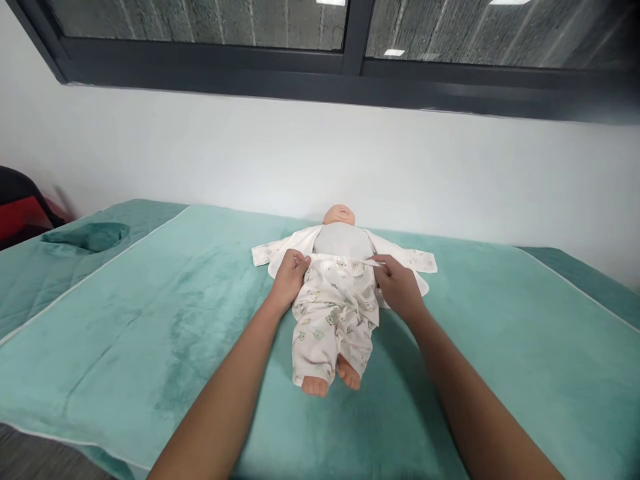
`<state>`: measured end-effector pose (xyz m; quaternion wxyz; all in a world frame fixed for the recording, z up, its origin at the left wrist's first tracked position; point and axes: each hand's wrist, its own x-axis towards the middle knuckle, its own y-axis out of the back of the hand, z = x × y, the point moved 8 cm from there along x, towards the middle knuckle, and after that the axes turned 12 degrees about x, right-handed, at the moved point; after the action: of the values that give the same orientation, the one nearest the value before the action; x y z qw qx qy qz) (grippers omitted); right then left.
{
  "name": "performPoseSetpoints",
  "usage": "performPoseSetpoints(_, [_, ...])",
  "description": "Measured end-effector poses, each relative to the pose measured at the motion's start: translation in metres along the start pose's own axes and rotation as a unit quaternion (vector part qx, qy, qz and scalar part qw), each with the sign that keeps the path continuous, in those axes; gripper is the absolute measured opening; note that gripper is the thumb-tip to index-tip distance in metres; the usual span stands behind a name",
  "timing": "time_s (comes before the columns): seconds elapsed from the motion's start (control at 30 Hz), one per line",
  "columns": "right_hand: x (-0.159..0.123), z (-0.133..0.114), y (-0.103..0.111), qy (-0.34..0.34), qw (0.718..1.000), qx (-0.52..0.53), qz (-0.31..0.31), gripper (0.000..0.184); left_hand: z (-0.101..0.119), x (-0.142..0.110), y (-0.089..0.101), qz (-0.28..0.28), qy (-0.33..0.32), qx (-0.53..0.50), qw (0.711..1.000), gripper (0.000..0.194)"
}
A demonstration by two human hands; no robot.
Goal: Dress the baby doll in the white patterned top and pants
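A baby doll (340, 213) lies on its back, head toward the wall and bare feet toward me. White patterned pants (336, 300) cover its legs up to the waist. Beneath it a white jacket (419, 260) is spread open, and the doll's pale grey torso (343, 240) shows between its front panels. My left hand (290, 277) is closed on the waistband at the left side. On the other side, my right hand (397, 283) pinches the waistband and pulls its edge outward a little.
Under the doll lies a green blanket (150, 320) with pale piping, over a quilted green cover (30, 287). A white wall (225, 153) and a dark window frame (300, 73) stand behind. A red and black object (23, 210) is at the far left.
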<state>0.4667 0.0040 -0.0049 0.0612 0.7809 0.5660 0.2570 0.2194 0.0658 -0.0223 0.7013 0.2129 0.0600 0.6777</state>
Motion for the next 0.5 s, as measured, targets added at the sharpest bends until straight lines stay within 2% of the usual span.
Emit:
performPoseSetpoints(0.07, [0.014,0.014,-0.004,-0.046,0.994,0.092,0.024,0.032,-0.003,0.010,-0.006,0.015,0.011,-0.010,1.000,0.016])
performPoseSetpoints(0.17, [0.016,0.033,-0.011,-0.088,0.975,0.197,0.053,0.038,-0.007,0.015,-0.014,0.013,0.016,0.007,1.000,0.014])
performPoseSetpoints(0.3, [0.006,0.039,-0.001,-0.085,0.985,0.135,0.064,0.039,-0.005,0.009,-0.021,-0.070,0.025,0.021,0.997,0.020])
performPoseSetpoints(0.4, [0.004,0.042,0.005,-0.105,0.988,0.110,0.010,0.042,-0.005,0.002,-0.022,-0.136,0.054,0.001,0.989,0.022])
performPoseSetpoints(0.5, [0.002,0.047,0.001,-0.136,0.972,0.179,-0.066,0.041,-0.005,-0.005,-0.022,-0.179,0.084,-0.037,0.980,0.025])
